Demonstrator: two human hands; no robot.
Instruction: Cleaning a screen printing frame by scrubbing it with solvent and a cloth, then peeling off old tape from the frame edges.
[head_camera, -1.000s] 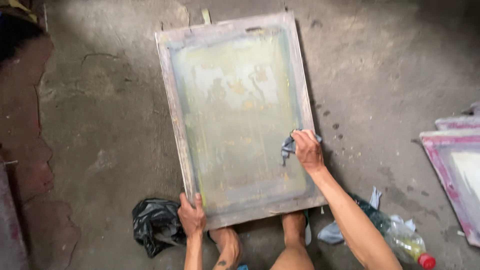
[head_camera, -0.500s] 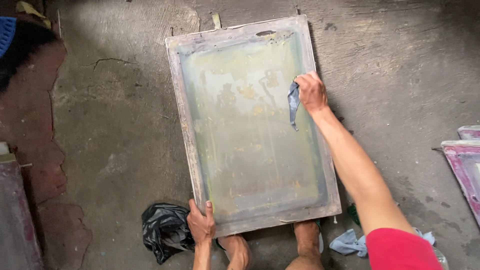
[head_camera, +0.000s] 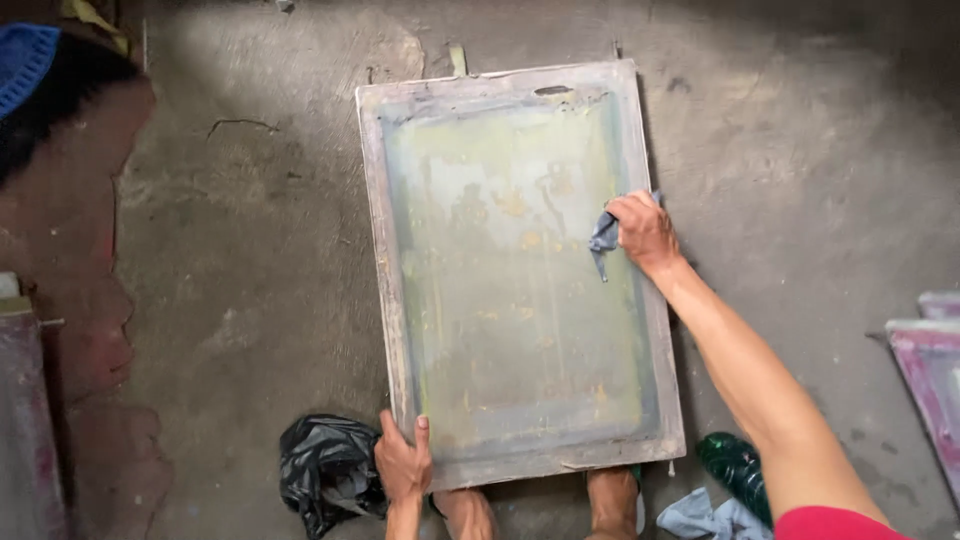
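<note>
Head view, looking straight down at a concrete floor (head_camera: 250, 250). 1 wooden screen-printing frame (head_camera: 400, 330) lies flat on it, long side running away from the person; mesh (head_camera: 510, 290) stained pale green and yellow.

Right hand (head_camera: 647, 232): fingers clenched around a small blue-grey rag (head_camera: 603, 236), pressed against the mesh at the inner right edge of the frame, about halfway up its length. Arm extends from the lower right.

Left hand (head_camera: 403, 462): gripping the near left corner of the frame, fingers over the top of the wood.

2 bare feet (head_camera: 610, 500) sit at the frame's near edge. Crumpled black plastic bag (head_camera: 320, 470) just left of the left hand. Green bottle (head_camera: 738, 465) and a blue-grey cloth (head_camera: 705, 520) near the frame's lower right corner. Pink-stained frame (head_camera: 930, 370) at the far right, well apart.
</note>
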